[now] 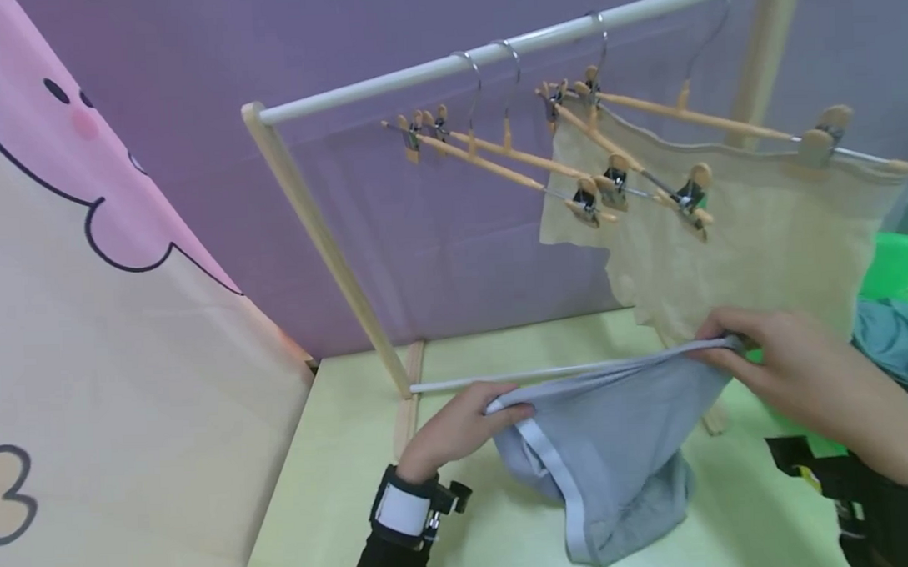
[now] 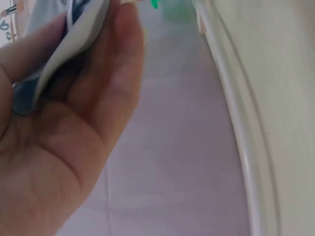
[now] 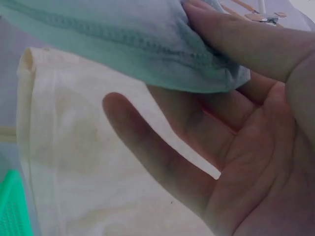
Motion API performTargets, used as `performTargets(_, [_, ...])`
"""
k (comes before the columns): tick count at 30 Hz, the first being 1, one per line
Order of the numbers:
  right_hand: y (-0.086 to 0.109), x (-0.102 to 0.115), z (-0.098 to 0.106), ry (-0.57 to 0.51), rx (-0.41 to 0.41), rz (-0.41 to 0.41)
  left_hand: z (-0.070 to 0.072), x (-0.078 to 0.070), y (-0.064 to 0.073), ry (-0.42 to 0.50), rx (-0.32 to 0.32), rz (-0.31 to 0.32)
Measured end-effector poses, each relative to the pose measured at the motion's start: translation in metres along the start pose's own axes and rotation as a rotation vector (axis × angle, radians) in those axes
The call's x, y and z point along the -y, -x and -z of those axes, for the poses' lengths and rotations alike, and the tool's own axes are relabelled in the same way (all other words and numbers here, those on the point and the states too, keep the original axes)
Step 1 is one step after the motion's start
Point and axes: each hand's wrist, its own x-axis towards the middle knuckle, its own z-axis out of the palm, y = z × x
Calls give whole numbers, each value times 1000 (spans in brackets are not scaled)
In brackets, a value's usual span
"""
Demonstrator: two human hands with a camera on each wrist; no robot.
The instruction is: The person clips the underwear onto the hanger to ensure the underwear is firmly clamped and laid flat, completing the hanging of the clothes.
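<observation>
1. Down the left side of the frame we see a pale sheet [image 1: 126, 362] with a pink cartoon print at its top.
2. Next, our eyes meet the rack's wooden post [image 1: 331, 246], slanting from upper left toward the centre.
3. At lower centre we find the left hand [image 1: 462, 425], thumb and fingers pinching one end of the grey garment's edge.
4. Above, we count four clip hangers [image 1: 487, 165] on the white rail [image 1: 372, 85].
5. The grey garment [image 1: 618, 453] hangs between both hands, lower centre-right, above the pale green table [image 1: 340, 471].
6. At upper right we see cream cloth [image 1: 768, 239] clipped to the rightmost hanger.
7. Right of centre, the right hand [image 1: 783, 364] pinches the garment's other end.
8. At the right edge we spot a green basket [image 1: 900, 264] beside blue-green cloth [image 1: 895, 339].
</observation>
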Motion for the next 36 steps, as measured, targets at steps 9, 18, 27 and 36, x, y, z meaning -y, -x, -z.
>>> performTargets(9, [-6, 21, -8, -62, 28, 40, 1, -13, -2, 86, -239, -52])
performTargets(18, [-31, 82, -30, -311, 65, 121, -1, -25, -5, 170, -408, -52])
performTargets(27, [-60, 99, -62, -389, 33, 232, -8, -26, -11, 289, -426, -51])
performTargets(36, [-57, 81, -48, -431, -274, 94, -17, -17, -13, 405, -90, 17])
